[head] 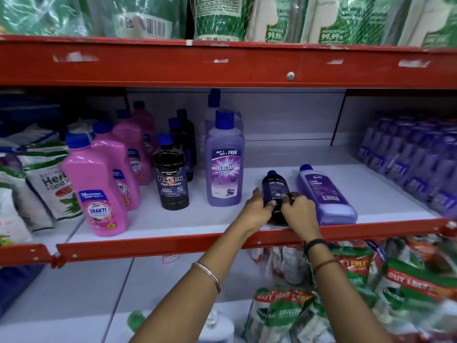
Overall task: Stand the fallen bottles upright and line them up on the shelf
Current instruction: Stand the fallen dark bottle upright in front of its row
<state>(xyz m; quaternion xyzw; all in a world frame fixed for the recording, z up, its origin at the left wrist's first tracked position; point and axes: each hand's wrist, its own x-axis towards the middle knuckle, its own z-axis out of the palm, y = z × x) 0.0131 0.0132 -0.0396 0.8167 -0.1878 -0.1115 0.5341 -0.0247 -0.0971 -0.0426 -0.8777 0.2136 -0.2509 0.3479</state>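
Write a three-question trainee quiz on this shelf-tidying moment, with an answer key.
1. True or false: the black bottle that both hands grip is lying on its side.
2. Which bottle lies just right of it, untouched? A) a pink one B) the fallen purple bottle C) a green one
3. Fill in: the upright purple Bactin bottle stands to the ___ of the left hand.

Key:
1. True; the left hand and right hand clasp its lower half.
2. B
3. left
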